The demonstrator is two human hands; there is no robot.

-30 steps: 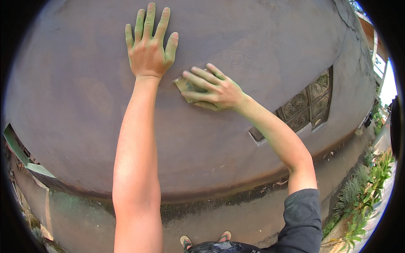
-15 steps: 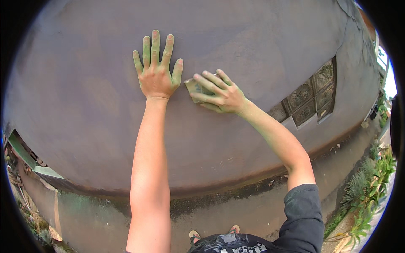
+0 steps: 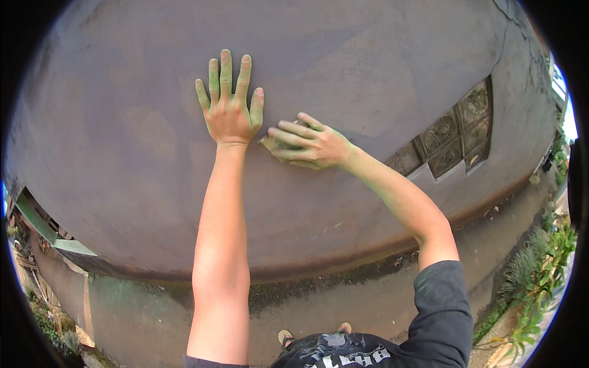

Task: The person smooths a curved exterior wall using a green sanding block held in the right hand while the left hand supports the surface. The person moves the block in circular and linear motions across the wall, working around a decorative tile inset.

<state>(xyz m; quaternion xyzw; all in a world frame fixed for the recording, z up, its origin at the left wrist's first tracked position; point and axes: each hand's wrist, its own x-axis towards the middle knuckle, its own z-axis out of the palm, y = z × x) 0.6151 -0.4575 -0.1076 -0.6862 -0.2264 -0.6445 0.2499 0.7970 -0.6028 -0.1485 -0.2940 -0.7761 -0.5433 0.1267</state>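
Note:
My left hand (image 3: pixel 230 116) lies flat against the grey plastered wall (image 3: pixel 141 184), fingers spread and pointing up, holding nothing. Green dust coats its fingers and thumb. Right of it and a little lower, my right hand (image 3: pixel 313 144) presses a small greenish sheet, which looks like folded sandpaper (image 3: pixel 268 143), to the wall. Its fingers lie over the sheet and are slightly smeared by motion. Only the left edge of the sheet shows past the fingertips; the rest is hidden under the hand.
A recessed opening with patterned blocks (image 3: pixel 443 136) sits in the wall on the right, and a crack (image 3: pixel 503 46) runs above it. A green-edged opening (image 3: pixel 43 224) shows at far left. Below runs a concrete path (image 3: pixel 147 313), where my feet stand. Plants (image 3: pixel 543 264) border the right.
My right hand has slid slightly left and down along the wall with the sandpaper. The left hand stays flat on the wall, appearing slightly lower as the view shifts.

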